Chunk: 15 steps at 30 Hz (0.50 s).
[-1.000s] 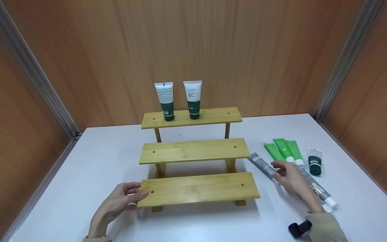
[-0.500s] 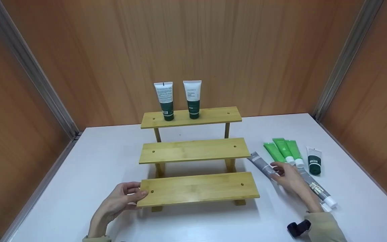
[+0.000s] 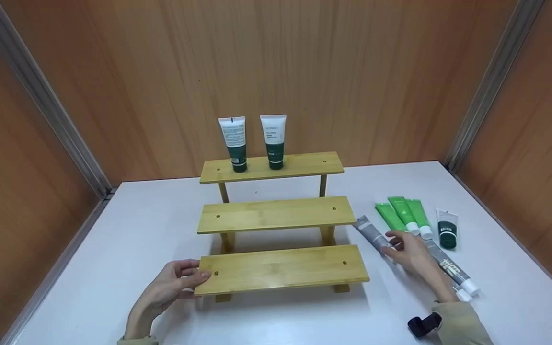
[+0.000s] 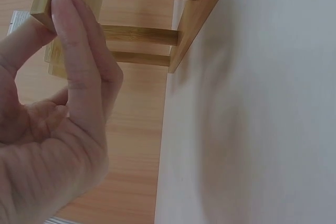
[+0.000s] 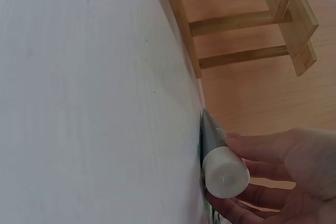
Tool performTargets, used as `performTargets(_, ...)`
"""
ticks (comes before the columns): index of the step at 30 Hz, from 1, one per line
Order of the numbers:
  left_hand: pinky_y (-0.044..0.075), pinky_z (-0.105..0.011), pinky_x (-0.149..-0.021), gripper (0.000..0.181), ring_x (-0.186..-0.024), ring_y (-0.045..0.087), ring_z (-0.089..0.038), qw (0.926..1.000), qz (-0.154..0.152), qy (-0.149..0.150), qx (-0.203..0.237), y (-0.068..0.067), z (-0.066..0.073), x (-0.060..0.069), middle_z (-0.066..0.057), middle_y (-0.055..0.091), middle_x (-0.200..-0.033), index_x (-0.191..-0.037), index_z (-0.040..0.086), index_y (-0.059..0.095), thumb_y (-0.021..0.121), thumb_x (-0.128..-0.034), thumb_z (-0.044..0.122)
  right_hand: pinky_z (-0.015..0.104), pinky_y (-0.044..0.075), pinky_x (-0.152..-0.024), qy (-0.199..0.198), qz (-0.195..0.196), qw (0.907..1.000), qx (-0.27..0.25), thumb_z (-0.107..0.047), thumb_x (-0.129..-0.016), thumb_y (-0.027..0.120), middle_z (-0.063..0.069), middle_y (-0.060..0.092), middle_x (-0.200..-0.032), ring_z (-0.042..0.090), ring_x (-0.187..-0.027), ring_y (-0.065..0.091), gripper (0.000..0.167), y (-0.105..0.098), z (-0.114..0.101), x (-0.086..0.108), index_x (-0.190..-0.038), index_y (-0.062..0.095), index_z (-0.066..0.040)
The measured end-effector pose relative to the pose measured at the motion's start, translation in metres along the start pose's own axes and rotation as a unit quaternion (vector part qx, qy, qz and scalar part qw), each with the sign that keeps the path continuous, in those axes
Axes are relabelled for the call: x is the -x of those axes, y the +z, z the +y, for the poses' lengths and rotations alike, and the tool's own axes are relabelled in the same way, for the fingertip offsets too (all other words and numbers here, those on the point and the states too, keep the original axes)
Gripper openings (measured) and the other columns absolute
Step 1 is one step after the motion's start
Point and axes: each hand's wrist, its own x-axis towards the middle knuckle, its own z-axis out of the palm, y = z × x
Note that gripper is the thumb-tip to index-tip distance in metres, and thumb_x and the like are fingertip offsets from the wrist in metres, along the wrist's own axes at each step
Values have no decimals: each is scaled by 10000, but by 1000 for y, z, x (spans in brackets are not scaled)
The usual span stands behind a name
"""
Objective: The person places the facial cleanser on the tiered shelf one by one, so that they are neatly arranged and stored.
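A three-tier wooden display rack [image 3: 281,269] stands on the white table. My left hand [image 3: 166,285] pinches the left end of its lowest board, thumb on top and fingers below; in the left wrist view the fingers [image 4: 79,61] press against that board's end. To the right of the rack lies a grey squeeze tube [image 3: 372,232] with a white cap [image 5: 226,174]. My right hand [image 3: 415,256] holds this tube near its cap, thumb on one side and fingers on the other. The hand hides the tube's cap end in the head view.
Two white-and-green tubes [image 3: 274,141] stand on the top board. Beyond my right hand lie three green tubes [image 3: 403,215] and a small white-and-green tube [image 3: 447,229]. Another grey tube [image 3: 451,266] lies beside my right wrist, with a further white cap [image 3: 462,293] partly showing.
My right thumb has shifted slightly left over the grey tube, and the fingers have closed in on it. The left hand keeps its hold on the rack.
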Motion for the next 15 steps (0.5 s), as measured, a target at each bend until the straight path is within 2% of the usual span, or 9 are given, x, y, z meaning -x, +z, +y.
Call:
performTargets(8,613,-260,-712,707,-816,685,-93,9997,61,122,180,2,0,-1,-14,716,-1000,-1394,-159,383,716,-928,255,438,613,-821,-45,-11,10000,-34,-137,-912,707,319,676,-1126,381,-993,689,513,0,1,0,-1321,543,127)
performTargets(15,625,-271,-739,606,-829,726,-111,9984,322,327,338,5,-1,-5,-13,760,-966,-1346,-157,487,701,-948,247,440,613,-814,-80,-8,10000,-51,-147,-917,709,326,672,-1125,378,-985,691,506,0,0,0,-1310,551,129)
